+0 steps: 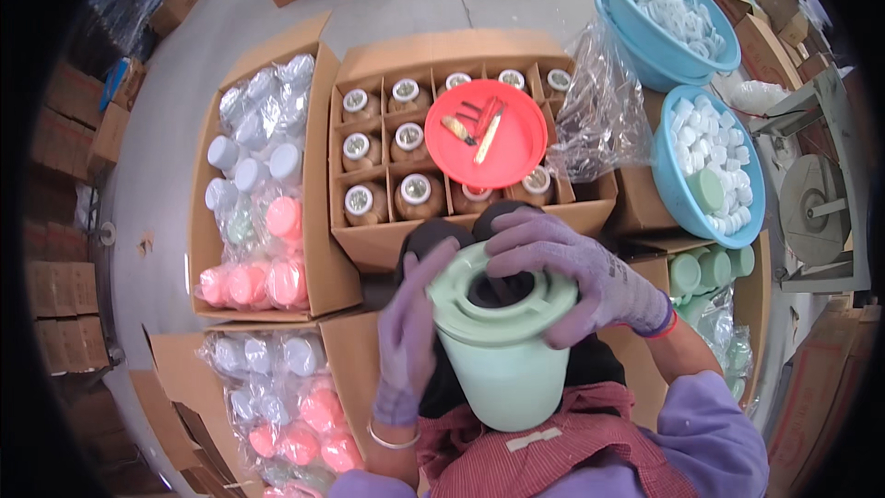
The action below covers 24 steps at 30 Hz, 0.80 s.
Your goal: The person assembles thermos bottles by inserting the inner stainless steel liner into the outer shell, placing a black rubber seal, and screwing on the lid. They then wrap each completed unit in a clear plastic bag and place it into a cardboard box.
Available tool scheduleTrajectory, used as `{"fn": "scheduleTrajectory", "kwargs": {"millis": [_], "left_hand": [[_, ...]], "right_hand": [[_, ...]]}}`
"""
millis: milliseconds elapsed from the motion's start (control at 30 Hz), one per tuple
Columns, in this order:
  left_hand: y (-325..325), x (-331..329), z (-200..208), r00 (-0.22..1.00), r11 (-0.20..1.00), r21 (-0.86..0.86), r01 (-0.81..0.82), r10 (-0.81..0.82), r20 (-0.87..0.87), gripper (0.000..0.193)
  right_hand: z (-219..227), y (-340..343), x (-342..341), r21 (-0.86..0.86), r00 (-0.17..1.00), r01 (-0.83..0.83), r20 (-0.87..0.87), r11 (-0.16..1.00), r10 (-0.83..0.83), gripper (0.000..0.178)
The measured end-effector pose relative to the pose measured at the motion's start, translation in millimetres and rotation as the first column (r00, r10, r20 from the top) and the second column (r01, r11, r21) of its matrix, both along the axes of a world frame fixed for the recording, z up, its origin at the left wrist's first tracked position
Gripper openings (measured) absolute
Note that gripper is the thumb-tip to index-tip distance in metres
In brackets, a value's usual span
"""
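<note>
A pale green plastic container (509,387) rests in my lap, tilted a little. On its top sits a green ring-shaped lid (452,309) with a dark round hole in the middle. My right hand (581,267), in a purple glove, spreads over the lid's far right edge, its fingers hooked on the lid and its thumb against the rim. Along the container's left side, my gloved left hand (406,337) has its fingers stretched out beside the rim. Whether the left fingertips press on the lid cannot be seen clearly.
Ahead stands a divided carton (396,238) of capped jars, with a red bowl (452,166) of small tools on it. Boxes of bagged cups (286,217) stand left. On the right are blue basins (666,180) of white parts, a clear plastic bag (604,111) and green cups (714,269).
</note>
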<state>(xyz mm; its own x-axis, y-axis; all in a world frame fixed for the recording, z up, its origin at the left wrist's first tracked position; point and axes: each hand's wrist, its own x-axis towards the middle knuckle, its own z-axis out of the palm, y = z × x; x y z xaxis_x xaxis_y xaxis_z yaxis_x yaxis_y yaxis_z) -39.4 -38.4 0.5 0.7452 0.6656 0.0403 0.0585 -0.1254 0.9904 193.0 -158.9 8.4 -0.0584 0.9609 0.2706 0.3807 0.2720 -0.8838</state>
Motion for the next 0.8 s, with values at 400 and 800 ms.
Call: {"fn": "scheduleTrajectory", "kwargs": {"millis": [400,800], "left_hand": [[20.2,-36.2,-21.0,0.724,0.857,-0.394,0.331,0.037,0.689,0.057],[59.5,16.3,-34.1,0.788,0.826,0.177,0.535,-0.564,0.247,0.064]], "right_hand": [[-28.1,-30.5,49.2,-0.23,0.878,0.478,0.119,0.848,-0.463,0.067],[3.0,3.5,-17.9,0.111,0.998,0.011,0.062,0.994,-0.018,0.055]]}}
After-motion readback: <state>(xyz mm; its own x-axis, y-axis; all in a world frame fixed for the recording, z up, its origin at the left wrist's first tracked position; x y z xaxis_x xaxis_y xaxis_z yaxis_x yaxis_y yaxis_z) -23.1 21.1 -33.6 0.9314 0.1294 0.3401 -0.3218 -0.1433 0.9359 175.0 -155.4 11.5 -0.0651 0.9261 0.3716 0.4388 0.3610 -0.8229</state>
